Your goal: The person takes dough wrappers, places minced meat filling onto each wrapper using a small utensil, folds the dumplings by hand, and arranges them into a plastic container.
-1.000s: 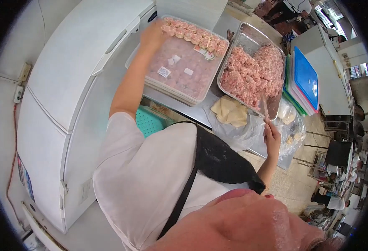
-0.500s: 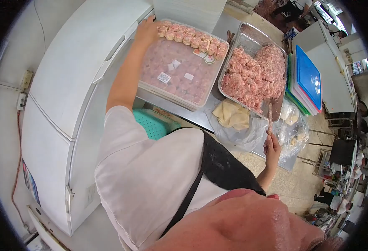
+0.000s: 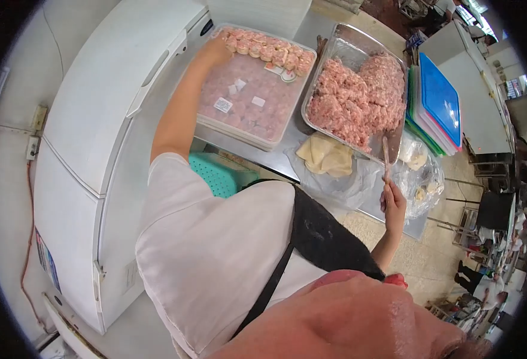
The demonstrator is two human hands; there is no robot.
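My left hand (image 3: 216,49) is at the far left corner of a lidded plastic tray (image 3: 245,96), at the end of the rows of meat dumplings (image 3: 269,49) on it; its fingertips are too small to make out. My right hand (image 3: 392,200) is closed round the handle of a meat-smeared spatula (image 3: 386,158), whose other end lies at the near edge of the metal pan (image 3: 350,37). Ground meat (image 3: 359,96) is heaped in that pan. Round dough wrappers (image 3: 325,155) lie on plastic just in front of it.
A white refrigerator (image 3: 114,96) stands at the left. Upright coloured lids (image 3: 440,99) are right of the pan. Plastic bags with dough (image 3: 416,157) lie near my right hand. A teal basket (image 3: 212,173) is below the table. A person (image 3: 489,290) is in the background at right.
My left hand lifted slightly off the dumpling row's end toward the tray corner, then came back to it. The spatula in my right hand has swung more upright at the pan's near edge.
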